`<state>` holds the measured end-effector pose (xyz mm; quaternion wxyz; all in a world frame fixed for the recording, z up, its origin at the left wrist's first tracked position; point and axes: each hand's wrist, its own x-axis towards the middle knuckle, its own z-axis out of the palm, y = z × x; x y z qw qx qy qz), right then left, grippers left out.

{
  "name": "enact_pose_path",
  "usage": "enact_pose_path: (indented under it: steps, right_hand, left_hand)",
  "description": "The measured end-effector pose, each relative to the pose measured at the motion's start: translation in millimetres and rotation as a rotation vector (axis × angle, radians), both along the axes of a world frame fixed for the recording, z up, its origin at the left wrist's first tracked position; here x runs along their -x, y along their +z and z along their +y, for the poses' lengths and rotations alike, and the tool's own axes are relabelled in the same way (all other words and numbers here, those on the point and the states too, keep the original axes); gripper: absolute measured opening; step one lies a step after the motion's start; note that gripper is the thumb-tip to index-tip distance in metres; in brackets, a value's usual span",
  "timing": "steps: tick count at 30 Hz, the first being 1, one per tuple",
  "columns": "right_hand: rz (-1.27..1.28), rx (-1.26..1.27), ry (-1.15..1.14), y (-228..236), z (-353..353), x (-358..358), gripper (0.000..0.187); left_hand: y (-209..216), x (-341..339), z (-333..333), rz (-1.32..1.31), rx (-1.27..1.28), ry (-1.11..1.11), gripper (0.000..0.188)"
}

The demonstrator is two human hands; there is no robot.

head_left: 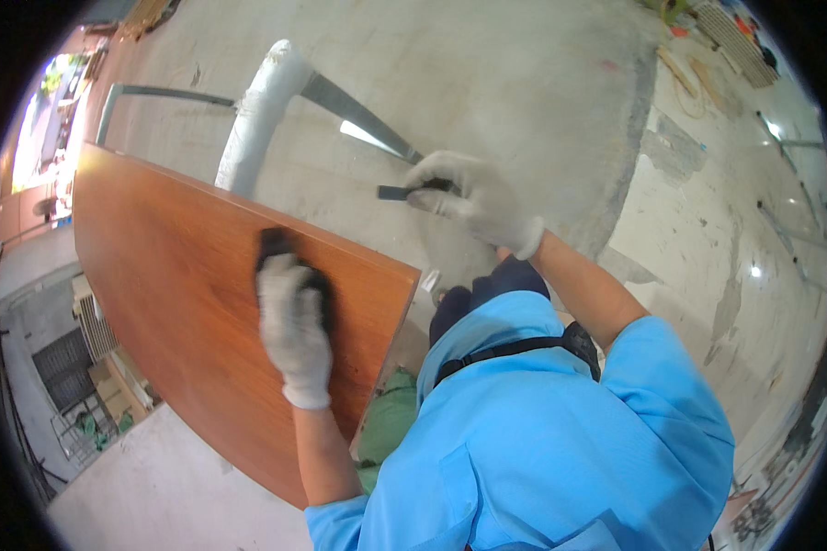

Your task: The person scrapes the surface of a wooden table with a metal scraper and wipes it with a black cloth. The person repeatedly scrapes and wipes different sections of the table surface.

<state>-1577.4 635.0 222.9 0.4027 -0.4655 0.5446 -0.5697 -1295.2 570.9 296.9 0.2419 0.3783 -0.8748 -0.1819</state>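
The fingers of our left hand [293,331] curl round a blurred black pad [318,292] on the wood-grain panel [175,266], inside its far edge toward the right corner. The panel runs lengthwise from there to far left. Our right hand [478,197], off the panel, grasps a slim dark tool [392,193]; beyond the far edge rises a white-wrapped bar [257,119].
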Motion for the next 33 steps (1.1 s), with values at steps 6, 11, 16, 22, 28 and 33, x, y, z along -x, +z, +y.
enact_pose_path:
  steps: [6,11,16,22,28,33]
  right_hand:
    - [0.09,0.202,0.251,-12,-58,-17,0.017]
    - [0.386,0.584,0.322,-14,-43,-25,0.018]
    - [0.473,0.661,0.646,-20,16,18,0.016]
    - [0.108,0.39,0.367,-40,-56,-15,0.02]
    - [0.154,0.559,0.503,-40,-9,-15,0.02]
    - [0.195,0.19,0.74,-47,34,36,0.024]
  left_hand:
    - [-14,-26,-25,-0.028,0.027,0.517,0.027]
    - [-15,-25,-25,-0.094,0.066,0.546,0.03]
    - [-15,-23,-28,-0.119,0.081,0.56,0.031]
    - [-14,-21,-27,-0.138,0.087,0.57,0.031]
    - [-11,-18,-31,-0.1,0.064,0.573,0.03]
    - [-14,-18,-27,-0.116,0.089,0.562,0.03]
